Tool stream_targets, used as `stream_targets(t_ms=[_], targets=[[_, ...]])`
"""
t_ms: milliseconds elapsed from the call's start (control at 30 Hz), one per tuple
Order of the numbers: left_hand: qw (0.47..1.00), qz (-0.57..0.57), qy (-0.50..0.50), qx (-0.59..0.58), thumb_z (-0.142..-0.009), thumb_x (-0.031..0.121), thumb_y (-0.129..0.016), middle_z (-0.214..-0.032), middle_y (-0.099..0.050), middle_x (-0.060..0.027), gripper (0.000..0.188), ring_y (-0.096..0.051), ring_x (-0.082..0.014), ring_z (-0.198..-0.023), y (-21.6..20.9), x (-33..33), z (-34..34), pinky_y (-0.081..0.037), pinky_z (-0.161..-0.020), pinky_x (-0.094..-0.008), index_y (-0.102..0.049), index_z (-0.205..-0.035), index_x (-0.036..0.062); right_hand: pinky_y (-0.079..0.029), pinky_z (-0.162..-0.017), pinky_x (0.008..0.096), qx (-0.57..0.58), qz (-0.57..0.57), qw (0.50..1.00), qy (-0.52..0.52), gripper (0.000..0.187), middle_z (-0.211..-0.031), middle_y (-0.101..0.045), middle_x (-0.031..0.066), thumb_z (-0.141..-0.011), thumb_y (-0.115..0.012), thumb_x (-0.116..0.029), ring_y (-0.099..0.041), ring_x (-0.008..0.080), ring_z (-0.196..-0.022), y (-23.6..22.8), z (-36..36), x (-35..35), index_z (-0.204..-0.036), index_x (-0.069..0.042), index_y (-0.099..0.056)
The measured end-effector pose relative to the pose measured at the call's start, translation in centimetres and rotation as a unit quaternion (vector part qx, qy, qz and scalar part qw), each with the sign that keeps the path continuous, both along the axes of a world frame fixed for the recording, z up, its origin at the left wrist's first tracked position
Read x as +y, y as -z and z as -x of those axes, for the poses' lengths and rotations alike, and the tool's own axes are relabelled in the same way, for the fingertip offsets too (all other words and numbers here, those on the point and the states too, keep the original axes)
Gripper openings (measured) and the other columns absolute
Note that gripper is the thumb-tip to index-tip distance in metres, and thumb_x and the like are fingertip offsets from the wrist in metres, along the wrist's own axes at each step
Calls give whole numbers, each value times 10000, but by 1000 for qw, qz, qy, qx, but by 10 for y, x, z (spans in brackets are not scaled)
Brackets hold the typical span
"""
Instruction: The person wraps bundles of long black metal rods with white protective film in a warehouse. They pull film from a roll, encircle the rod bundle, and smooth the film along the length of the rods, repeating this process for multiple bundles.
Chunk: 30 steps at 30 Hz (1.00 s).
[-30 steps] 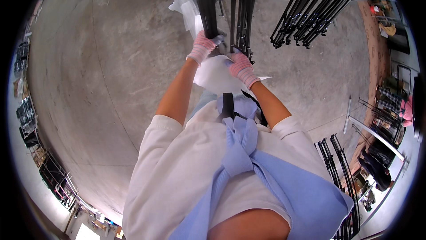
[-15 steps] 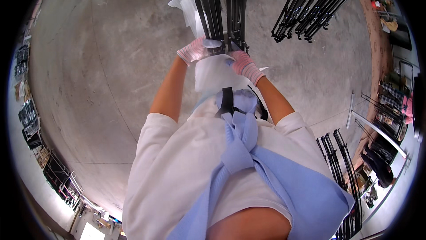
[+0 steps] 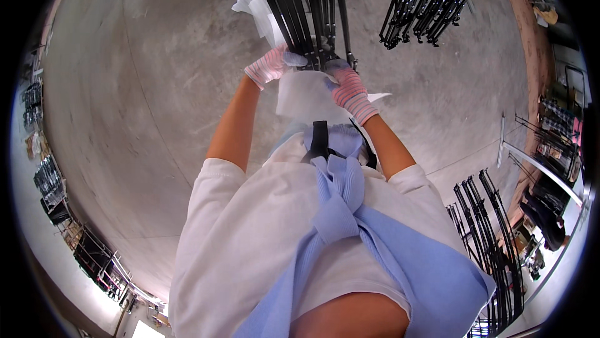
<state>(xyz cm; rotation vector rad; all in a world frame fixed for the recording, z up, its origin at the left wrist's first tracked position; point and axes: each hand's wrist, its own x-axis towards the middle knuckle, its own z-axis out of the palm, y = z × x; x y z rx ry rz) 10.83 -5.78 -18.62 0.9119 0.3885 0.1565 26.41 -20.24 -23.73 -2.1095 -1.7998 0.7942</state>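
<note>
A bundle of long black metal rods (image 3: 281,10) reaches from the upper edge of the head view down to my hands, with more black rods (image 3: 326,16) just to its right. My left hand (image 3: 272,66), in a pink striped glove with grey fingertips, is closed on the near ends of the left rods. In a matching glove, my right hand (image 3: 350,88) is closed around the near end of the right rods; its fingertips are partly hidden. Below the rod ends and between my wrists lies a white wrapping sheet (image 3: 309,97).
More white wrapping (image 3: 256,10) lies left of the rods. Another group of hanging black rods (image 3: 425,6) is at the upper right. Further black rods (image 3: 487,232) stand at my lower right. A metal rack rail (image 3: 540,172) runs along the right, over concrete floor (image 3: 162,88).
My right hand has turned and shifted slightly right at the rod ends. The rods between my hands have spread a little and lean more to the left. The whole view has shifted slightly.
</note>
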Motion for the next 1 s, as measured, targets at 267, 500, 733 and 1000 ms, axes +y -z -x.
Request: stream_targets(t_ms=[267,500,733,1000], targets=[[995,84,-29,42,-711,-4,-563,-927,-577,-50,315,-546,-133,-817,-1,-6,-23,-447,-734,-269,-528,-1024,0,-419,-736,347,-233,-115,965,42,413,-872,-517,188,-645,-505,-301,-522,289,-803,21,-6,-16,-877,40,-488],[994,108,-1,23,-704,-36,-529,-991,-554,-67,360,-531,-163,-888,12,-2,-14,-417,-806,-279,-504,-1060,11,-411,-736,341,-113,5,990,84,243,-932,-524,157,-669,-580,-291,-490,271,-883,-33,3,-5,-767,-68,-582],[997,67,-35,-15,-689,-37,-524,-1021,-541,-70,400,-505,-163,-942,25,-2,-8,-379,-852,-294,-486,-1083,18,-390,-797,358,65,21,997,30,243,-926,-536,149,-721,-500,-229,-496,311,-880,-12,14,-14,-898,-76,-566],[988,141,-41,-38,-708,-7,-547,-919,-562,-17,292,-531,-144,-849,14,-5,4,-408,-765,-256,-530,-991,60,-412,-781,382,9,251,968,10,262,-979,-542,151,-735,-475,-214,-496,312,-939,5,12,-6,-936,-69,-557]])
